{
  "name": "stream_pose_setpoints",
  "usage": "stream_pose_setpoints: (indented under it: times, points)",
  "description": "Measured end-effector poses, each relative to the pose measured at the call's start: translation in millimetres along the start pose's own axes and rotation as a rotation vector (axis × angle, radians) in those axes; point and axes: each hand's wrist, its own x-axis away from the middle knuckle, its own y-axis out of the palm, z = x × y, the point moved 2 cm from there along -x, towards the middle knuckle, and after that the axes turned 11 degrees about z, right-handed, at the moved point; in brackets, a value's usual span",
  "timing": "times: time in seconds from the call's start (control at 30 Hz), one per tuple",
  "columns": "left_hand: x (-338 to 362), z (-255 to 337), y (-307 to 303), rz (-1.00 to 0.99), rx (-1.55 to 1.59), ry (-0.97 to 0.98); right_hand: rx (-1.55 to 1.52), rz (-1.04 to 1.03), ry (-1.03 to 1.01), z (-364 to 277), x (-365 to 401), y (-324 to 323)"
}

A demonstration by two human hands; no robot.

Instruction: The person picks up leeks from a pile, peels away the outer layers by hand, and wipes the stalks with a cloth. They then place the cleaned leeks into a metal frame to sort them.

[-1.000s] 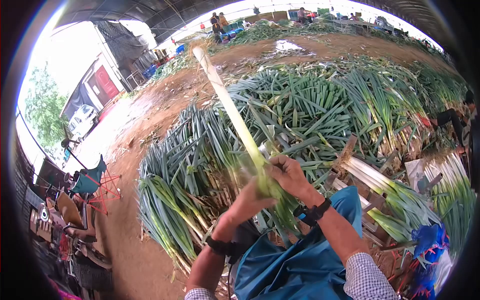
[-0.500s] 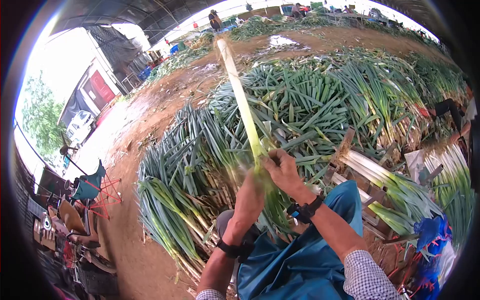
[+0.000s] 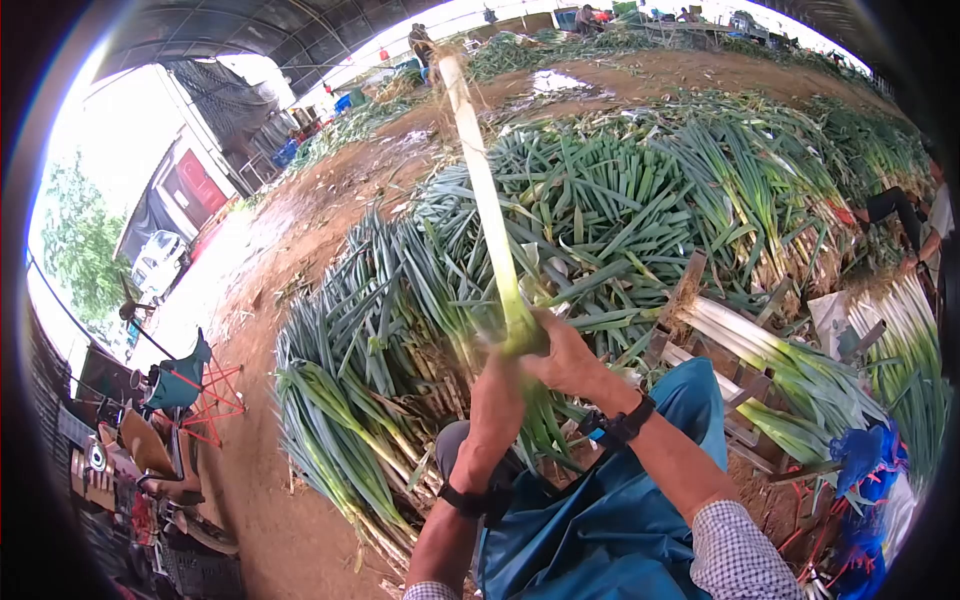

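A long green onion (image 3: 485, 190) stands nearly upright in front of me, its root end up and its white stalk leading down to pale green. Where the stalk turns to leaves, my right hand (image 3: 572, 358) is closed around it. Just below and to the left, my left hand (image 3: 495, 402) is also closed at the leaves, its fingers smeared by motion. Green leaves (image 3: 545, 425) hang beneath both hands, over the blue apron (image 3: 590, 525) on my lap. Trimmed green onions (image 3: 760, 350) lie on a wooden rack (image 3: 745, 400) at my right.
A large heap of green onions (image 3: 600, 200) spreads ahead, with more stalks (image 3: 350, 440) at my left. Blue plastic ties (image 3: 865, 470) hang at lower right. A folding chair (image 3: 185, 375) and a parked cycle (image 3: 180, 520) stand left. Another person's arm (image 3: 930, 245) shows at far right.
My hands and the green onion have shifted slightly; the stalk's root end has moved a little to the right and up. Both hands stay closed at the leaf base.
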Motion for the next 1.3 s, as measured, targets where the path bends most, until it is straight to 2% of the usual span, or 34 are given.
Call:
stream_pose_setpoints:
  times: [0.1,0.13,0.23,0.27,0.37,0.47,0.57,0.67,0.77,0.97,1.07,1.17,1.3]
  points:
    - [7,-9,5,-0.055,0.044,-0.029,0.010,0.018,0.088,4,4,-4]
    - [9,-8,1,-0.143,0.140,-0.226,0.030,0.017,0.086,0,6,-6]
    - [7,-31,-5,-0.409,0.608,-0.492,0.018,0.007,0.097,0,9,-6]
    - [9,-35,-6,-0.437,0.677,-0.563,0.000,0.000,0.103,2,10,-6]
    - [13,-27,-8,-0.452,0.721,-0.479,0.020,-0.058,0.075,-4,10,-6]
    - [19,-28,-11,-0.450,0.672,-0.469,-0.075,-0.260,0.120,-15,5,-14]
    - [19,-30,-12,-0.422,0.689,-0.511,-0.076,-0.329,0.058,-29,0,-20]
    - [17,-30,-13,-0.446,0.621,-0.508,-0.062,-0.306,0.165,-36,3,-17]
    - [17,-30,-11,-0.413,0.604,-0.480,0.066,-0.205,0.113,-24,10,-9]
    - [21,-28,-11,-0.346,0.722,-0.471,0.089,-0.270,0.116,-43,20,-11]
    - [20,-26,-15,-0.386,0.732,-0.538,0.110,-0.199,0.167,-28,19,-13]
    - [18,-12,-20,-0.332,0.872,-0.605,-0.172,-0.140,0.203,-14,17,-14]
    - [28,-26,-12,-0.326,0.851,-0.585,-0.100,-0.085,0.134,-11,17,-13]
